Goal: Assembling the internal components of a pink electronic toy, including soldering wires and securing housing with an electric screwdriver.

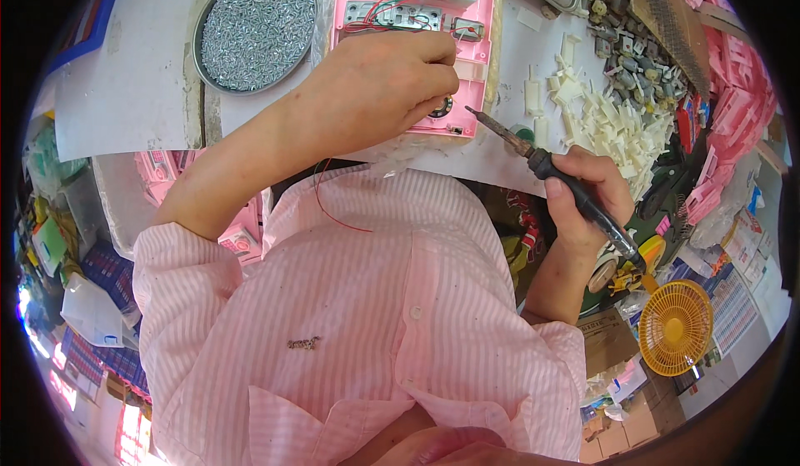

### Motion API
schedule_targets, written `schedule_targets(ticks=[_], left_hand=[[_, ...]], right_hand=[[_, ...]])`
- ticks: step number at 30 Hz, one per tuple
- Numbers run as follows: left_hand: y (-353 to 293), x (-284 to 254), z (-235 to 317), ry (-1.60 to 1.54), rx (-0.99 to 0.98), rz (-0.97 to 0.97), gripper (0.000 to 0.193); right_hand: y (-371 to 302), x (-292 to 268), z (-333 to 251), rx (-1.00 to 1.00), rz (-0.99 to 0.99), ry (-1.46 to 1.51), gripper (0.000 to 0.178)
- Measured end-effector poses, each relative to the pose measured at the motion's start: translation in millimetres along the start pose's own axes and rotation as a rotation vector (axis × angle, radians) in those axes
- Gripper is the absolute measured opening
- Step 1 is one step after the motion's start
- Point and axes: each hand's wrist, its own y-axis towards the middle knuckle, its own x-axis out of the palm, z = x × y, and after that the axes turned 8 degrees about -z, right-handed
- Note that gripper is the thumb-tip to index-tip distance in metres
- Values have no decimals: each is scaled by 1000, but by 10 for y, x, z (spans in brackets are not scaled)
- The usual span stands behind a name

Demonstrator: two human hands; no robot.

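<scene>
Pink housing: lying open on the tabletop right in front of the person, some crinkly clear plastic poking out along its near edge.
Guts of it: red wires and a small silvery boxy part up at the far end, plus a dark round part half peeking out from under the fingers.
Left hand: held over the pink housing, back of the hand up, fingers curled down. Can't tell if that grip is pinching anything tbh, the knuckles block it.
Right hand: off to the right of the housing, grip closed around a soldering iron, thumb and fingers together on the dark handle.
Iron's tip: aimed up and left at the housing's right side, near the left fingertips. Can't say if it's touching.
Loose red wire: dangling below the left wrist, against the striped shirt.
Left of the housing: round metal tray loaded with tiny shiny metal pieces.
Right of it: a messy heap of white plastic bits, little metal parts behind those, pink plastic pieces further out.
Lower right: yellow basket, below tabletop level afaict.
</scene>
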Motion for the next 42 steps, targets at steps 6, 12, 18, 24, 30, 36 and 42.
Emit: schedule_targets(ticks=[6, 12, 18, 24, 30, 36, 42], left_hand=[[35, -55, 9, 253, 71, -121, 20], [42, -49, 36, 306, 98, -122, 17], [54, -57, 61, 331, 99, -137, 19], [50, -64, 68, 349, 105, -157, 20], [40, -66, 69, 380, 113, -176, 18], [1, -151, 33, 266, 113, -168, 17], [199, -119, 141, 258, 136, -115, 23]], right_hand=[[20, 12, 7, 35, -38, -50, 22], [71, 25, -12, 63, -89, -63, 21], [101, 49, -35, 79, -102, -71, 21], [86, 84, -109, 208, -34, -47, 21], [-343, -359, 19, 115, 340, -15, 19], [-1264, -1324, -362, 172, 1013, -138, 8], [-1673, -1563, -456, 205, 1332, -391, 8]])
